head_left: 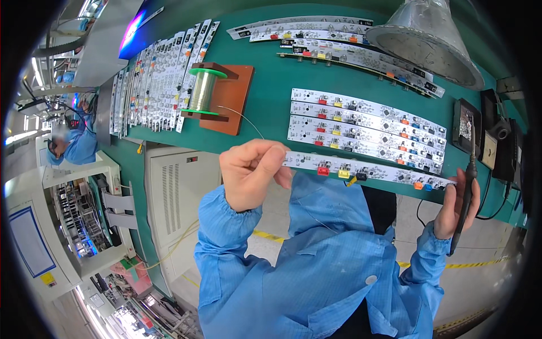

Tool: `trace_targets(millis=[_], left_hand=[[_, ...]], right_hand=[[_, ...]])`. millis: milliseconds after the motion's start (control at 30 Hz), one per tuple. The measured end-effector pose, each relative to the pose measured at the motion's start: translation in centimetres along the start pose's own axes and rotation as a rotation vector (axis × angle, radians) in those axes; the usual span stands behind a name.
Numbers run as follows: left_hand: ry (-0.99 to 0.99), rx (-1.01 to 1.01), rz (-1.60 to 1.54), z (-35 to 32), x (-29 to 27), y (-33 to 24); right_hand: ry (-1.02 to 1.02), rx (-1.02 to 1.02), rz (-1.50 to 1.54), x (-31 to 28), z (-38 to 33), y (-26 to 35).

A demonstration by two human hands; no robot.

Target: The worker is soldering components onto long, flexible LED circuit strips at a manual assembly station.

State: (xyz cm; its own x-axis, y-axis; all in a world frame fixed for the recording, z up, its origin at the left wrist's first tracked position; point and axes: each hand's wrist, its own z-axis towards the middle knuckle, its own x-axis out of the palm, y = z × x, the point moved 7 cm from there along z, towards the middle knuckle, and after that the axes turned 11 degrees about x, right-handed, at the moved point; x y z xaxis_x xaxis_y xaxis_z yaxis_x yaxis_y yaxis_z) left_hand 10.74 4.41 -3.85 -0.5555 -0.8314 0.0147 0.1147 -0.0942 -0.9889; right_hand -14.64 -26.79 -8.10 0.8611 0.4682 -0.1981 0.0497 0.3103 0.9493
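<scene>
Right of centre in the frame, the circuit strip (384, 172) is pinched at its ends by the left hand (249, 172) and the right hand (449, 210), in which a soldering iron (466, 199) is also held, its tip best kept clear of the strip.

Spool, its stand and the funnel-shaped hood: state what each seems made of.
Spool: flanges probably plastic, smooth bright green; wire apparently metal, shiny silver. Stand: perhaps wood or coated board, flat reddish-brown. Hood: likely sheet metal, given its mottled grey sheen.
</scene>
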Motion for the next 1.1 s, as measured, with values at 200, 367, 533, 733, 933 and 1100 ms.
trace_targets(millis=[200,367,533,733,933,1100], left_hand=[[0.083,-0.263,-0.163,0.2,0.7,1.7],[0.209,-0.423,-0.238,-0.7,1.2,2.7],[0.208,-0.410,-0.268,-0.6,1.3,2.7],[0.189,-0.391,-0.310,-0.1,0.8,2.5],[0.151,-0.015,0.230,0.8,0.5,-1.3],[-0.041,-0.031,0.071,-0.9,-4.0,-2.6]], right_hand=[[0.028,0.023,0.036,-0.8,0.4,-0.5],[-0.004,0.031,0.017,-0.8,0.4,-0.2],[-0.010,0.062,0.011,-0.8,0.1,-0.3],[0.014,0.064,-0.005,-0.5,0.1,-0.4],[-0.012,0.121,0.059,-0.2,-0.5,0.0],[0.166,0.047,0.213,2.4,-0.2,1.7]])
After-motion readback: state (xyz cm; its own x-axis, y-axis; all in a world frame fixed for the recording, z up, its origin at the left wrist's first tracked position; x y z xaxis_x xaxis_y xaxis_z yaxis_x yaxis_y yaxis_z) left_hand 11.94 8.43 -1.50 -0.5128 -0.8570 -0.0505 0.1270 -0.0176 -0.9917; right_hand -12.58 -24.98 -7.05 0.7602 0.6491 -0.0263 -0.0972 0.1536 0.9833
